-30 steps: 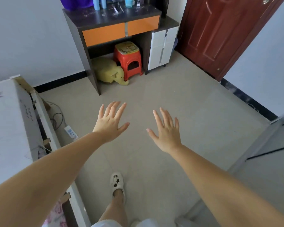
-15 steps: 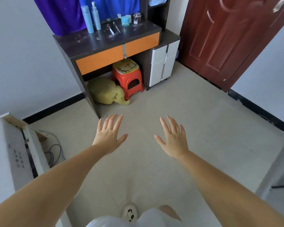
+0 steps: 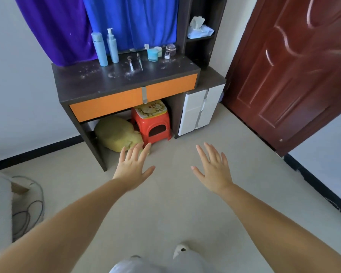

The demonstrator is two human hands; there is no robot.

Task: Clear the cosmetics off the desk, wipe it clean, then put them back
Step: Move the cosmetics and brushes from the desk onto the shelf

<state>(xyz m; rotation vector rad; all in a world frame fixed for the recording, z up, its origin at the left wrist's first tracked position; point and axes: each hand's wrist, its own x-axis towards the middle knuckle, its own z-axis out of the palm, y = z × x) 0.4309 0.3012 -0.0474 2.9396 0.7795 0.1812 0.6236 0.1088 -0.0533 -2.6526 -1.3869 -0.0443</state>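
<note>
A dark desk (image 3: 98, 83) with two orange drawers stands against the far wall, its top dusted with white powder. On it stand a light-blue bottle (image 3: 100, 49) and a pump bottle (image 3: 112, 46) at the back left. Two makeup brushes (image 3: 135, 63) lie in the middle. A blue jar (image 3: 152, 54) and a small clear jar (image 3: 170, 51) sit at the back right. My left hand (image 3: 133, 166) and my right hand (image 3: 213, 168) are stretched out over the floor, short of the desk, palms down, fingers spread, holding nothing.
Under the desk are a red plastic stool (image 3: 152, 123) and a yellow plush toy (image 3: 116, 134). A white drawer unit (image 3: 197, 111) stands to the desk's right, beside a dark red door (image 3: 295, 75). Tissues (image 3: 198, 26) lie on a side shelf. Cables (image 3: 28, 209) lie on the floor at left.
The view has moved closer to the desk and tilted up, so the whole desktop shows. Both hands stay open and outstretched.
</note>
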